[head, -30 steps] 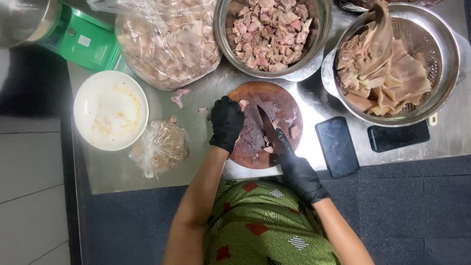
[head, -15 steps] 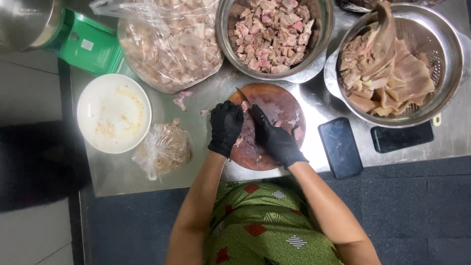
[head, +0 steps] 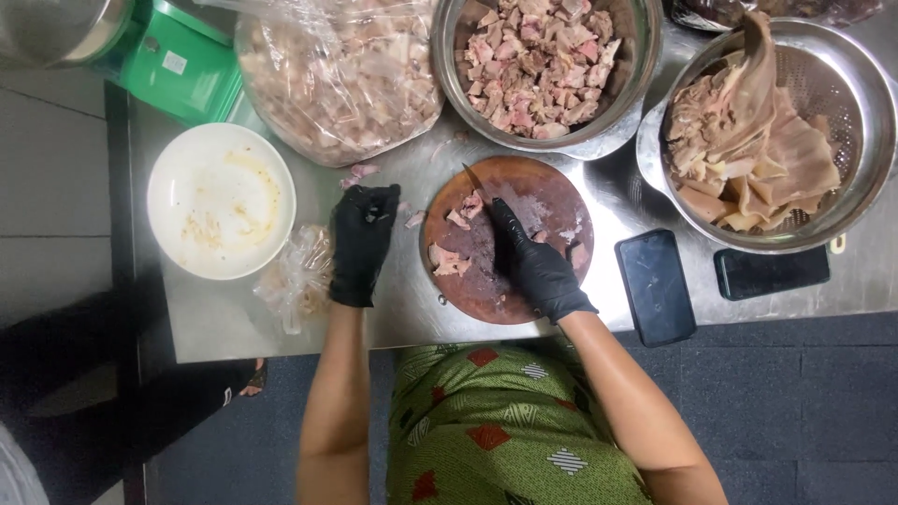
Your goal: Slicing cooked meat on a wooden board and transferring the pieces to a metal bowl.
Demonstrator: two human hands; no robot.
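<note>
Near the tabletop's (head: 412, 318) front edge, a knife (head: 479, 184) is clasped in the right hand (head: 535, 266), blade laid over meat pieces (head: 458, 217) on the round cutting board (head: 561, 201); the left hand (head: 360, 241), grip pinched on a scrap, is held clear beside the board

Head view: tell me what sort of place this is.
Probably a food-preparation spot, a kitchen or a food stall. A metal table carries a round wooden cutting board with meat pieces, a steel bowl of cut meat and a colander. The black-gloved right hand holds a knife.
</note>
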